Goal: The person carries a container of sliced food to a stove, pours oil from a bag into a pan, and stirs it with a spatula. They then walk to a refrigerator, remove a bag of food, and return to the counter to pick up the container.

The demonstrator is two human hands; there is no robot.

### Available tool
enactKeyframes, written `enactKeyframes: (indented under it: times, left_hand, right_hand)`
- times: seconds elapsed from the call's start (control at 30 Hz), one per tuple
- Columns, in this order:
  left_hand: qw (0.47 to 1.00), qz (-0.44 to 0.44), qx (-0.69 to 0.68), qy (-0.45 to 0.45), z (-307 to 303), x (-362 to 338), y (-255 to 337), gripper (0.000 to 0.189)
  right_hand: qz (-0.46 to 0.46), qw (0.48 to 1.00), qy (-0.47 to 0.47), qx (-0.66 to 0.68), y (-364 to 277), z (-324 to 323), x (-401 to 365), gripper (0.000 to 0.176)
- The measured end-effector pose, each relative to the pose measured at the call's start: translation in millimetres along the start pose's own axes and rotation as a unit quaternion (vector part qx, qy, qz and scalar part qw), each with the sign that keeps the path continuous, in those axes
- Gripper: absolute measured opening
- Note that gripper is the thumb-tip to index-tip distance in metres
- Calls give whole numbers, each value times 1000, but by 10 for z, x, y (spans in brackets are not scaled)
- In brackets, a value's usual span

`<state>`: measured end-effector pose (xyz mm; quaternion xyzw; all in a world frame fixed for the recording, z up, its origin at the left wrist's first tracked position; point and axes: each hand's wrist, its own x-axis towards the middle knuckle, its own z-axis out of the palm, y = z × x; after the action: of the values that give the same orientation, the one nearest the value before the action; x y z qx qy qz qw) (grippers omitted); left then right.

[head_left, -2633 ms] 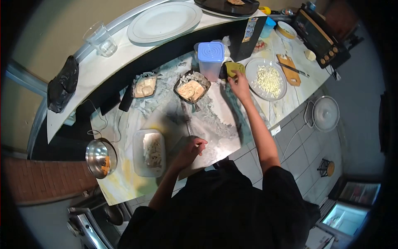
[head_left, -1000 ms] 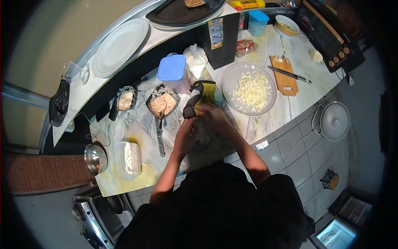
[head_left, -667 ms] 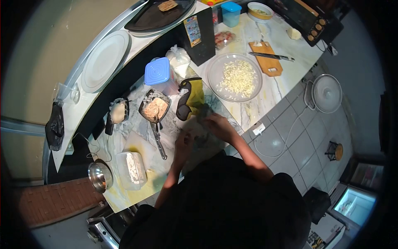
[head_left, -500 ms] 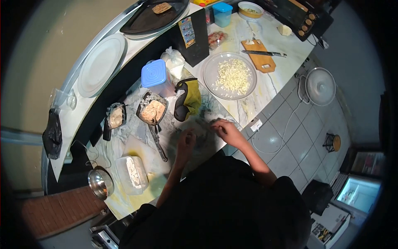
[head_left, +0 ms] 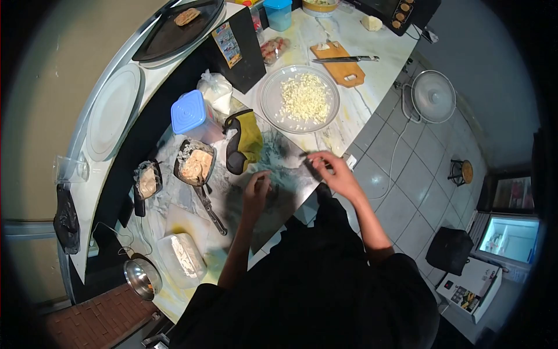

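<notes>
Over the marble counter's front part, my left hand [head_left: 257,187] has its fingers curled, and what they hold, if anything, is hidden. My right hand [head_left: 332,170] is at the counter's front edge, fingers bent and apart, with nothing visible in it. A yellow and black cloth [head_left: 250,141] lies just beyond my left hand. Farther off, a clear round plate [head_left: 271,104] bears chopped white pieces [head_left: 304,98]. To the left are a black pan [head_left: 196,164] with creamy orange food and a black-handled knife [head_left: 214,216].
A blue-lidded container [head_left: 190,113] and a bag of white powder [head_left: 216,93] stand behind the pan. A cutting board [head_left: 344,71] with a knife lies at the back right. At the left are a smaller pan [head_left: 147,181], a plastic tub [head_left: 181,260] and a metal bowl [head_left: 141,278].
The camera view has shifted, so the counter items appear farther left. My right hand's fingers look more spread, and both hands remain over the counter's front part.
</notes>
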<state>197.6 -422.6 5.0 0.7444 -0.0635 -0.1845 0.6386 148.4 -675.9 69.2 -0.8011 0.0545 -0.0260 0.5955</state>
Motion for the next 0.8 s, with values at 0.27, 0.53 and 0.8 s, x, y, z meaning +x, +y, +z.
enactKeyframes:
  times: [0.27, 0.53, 0.8]
  left_hand:
    - [993, -10, 15, 116, 219, -27, -296, 21]
    - [950, -84, -95, 286, 953, -166, -7, 22]
    - [929, -147, -78, 331, 1481, -211, 191, 26]
  right_hand:
    - [-62, 995, -58, 50, 156, -849, 1759, 25]
    - [37, 999, 22, 11, 1210, -1012, 4534, 44]
    - [242, 965, -67, -81, 1238, -710, 5450, 47]
